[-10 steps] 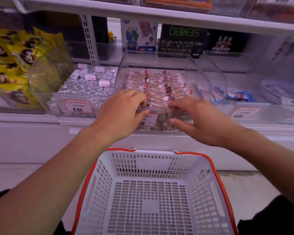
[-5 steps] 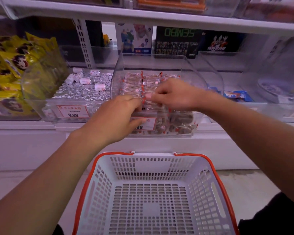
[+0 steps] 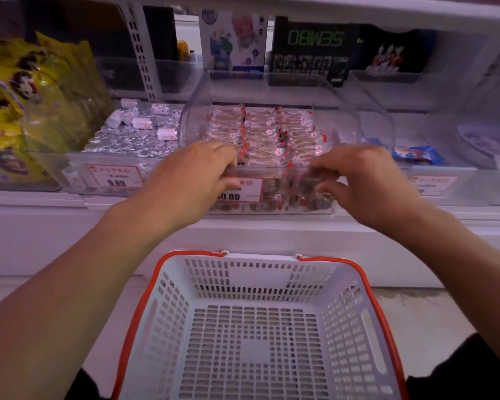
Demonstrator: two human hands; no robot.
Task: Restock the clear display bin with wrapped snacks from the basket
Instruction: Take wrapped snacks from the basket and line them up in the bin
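At bin (image 3: 272, 90) front lip: both hands, L (image 3: 197, 174) & R (image 3: 364, 180), seemingly clamped on it; basket (image 3: 257, 327) below.

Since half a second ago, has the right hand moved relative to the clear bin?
Yes. The right hand has pulled back from over the snack rows to the front wall of the bin, right of the price tag.

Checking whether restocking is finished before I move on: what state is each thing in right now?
Basket: empty, on the floor below the shelf.
Bin: open on top, filled with rows of snacks.
Left hand: fingers curled over the bin's front edge; whether it holds anything is unclear.
Right hand: fingers bent at the bin's front edge, nothing clearly held.
Neighbouring bin: full of silver sweets.
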